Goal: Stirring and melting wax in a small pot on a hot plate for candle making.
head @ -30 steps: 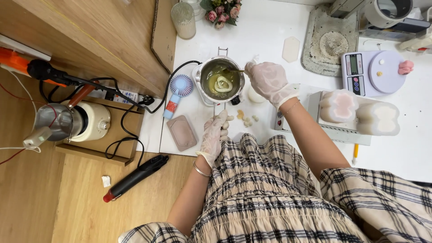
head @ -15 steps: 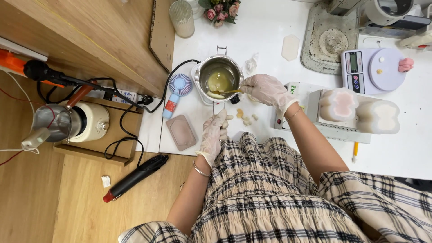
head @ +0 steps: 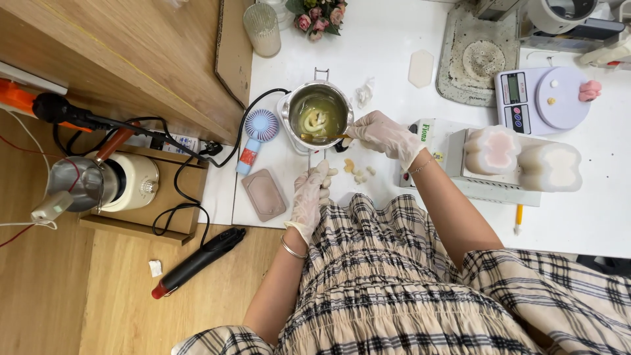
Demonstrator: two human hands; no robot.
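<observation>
A small steel melting pot (head: 320,113) stands on the white table (head: 394,39), filled with yellowish liquid and pale lumps. My right hand (head: 382,136), in a clear glove, holds a thin wooden stick (head: 327,137) whose tip dips into the pot's near side. My left hand (head: 311,194), also gloved, grips the pot's handle at the table's front edge. Several small pale wax pieces (head: 358,171) lie on the table between both hands.
A small blue fan (head: 259,131) and a pink silicone mould (head: 264,194) lie left of the pot. Two big flower-shaped candles (head: 522,156) rest on a box at right, behind them a digital scale (head: 542,98). A heat gun (head: 197,261) lies on the floor; a kettle (head: 98,181) on a low shelf.
My right hand has come down from above the pot's right rim to its near right side, the stick still in the liquid. My left hand stays at the handle.
</observation>
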